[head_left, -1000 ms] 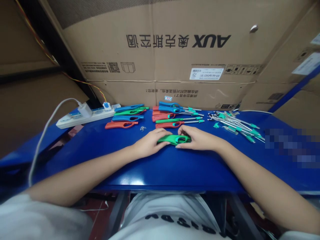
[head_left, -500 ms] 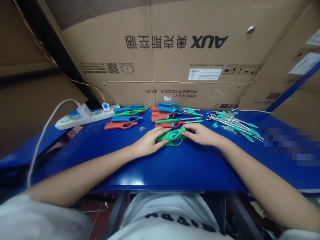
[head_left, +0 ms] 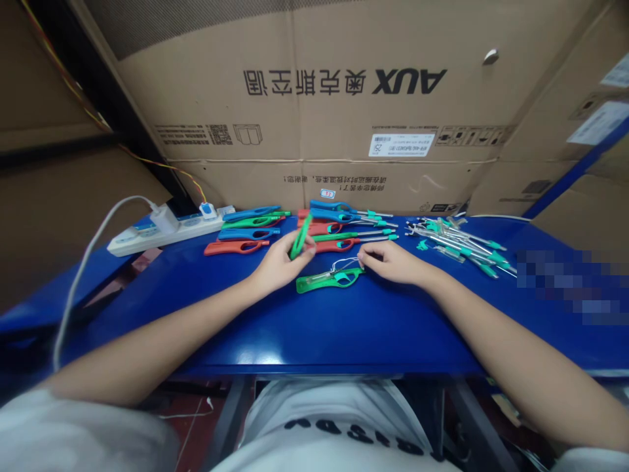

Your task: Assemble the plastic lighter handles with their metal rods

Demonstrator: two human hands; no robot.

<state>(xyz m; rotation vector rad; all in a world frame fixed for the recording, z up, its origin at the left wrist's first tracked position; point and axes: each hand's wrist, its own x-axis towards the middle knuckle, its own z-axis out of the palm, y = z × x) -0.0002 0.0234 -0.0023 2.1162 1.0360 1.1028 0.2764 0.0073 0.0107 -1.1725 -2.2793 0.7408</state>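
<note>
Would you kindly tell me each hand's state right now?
Left hand: closed, holding a green shell piece.
Right hand: curled by the white wires; grip cannot be told.

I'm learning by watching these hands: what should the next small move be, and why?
I'd probably have the right hand tuck the thin white wire into the open green shell on the blue table. The wire loops out past the shell's edge, the right fingertips are right beside it, and the left hand holds another green piece clear, leaving the shell uncovered.
</note>
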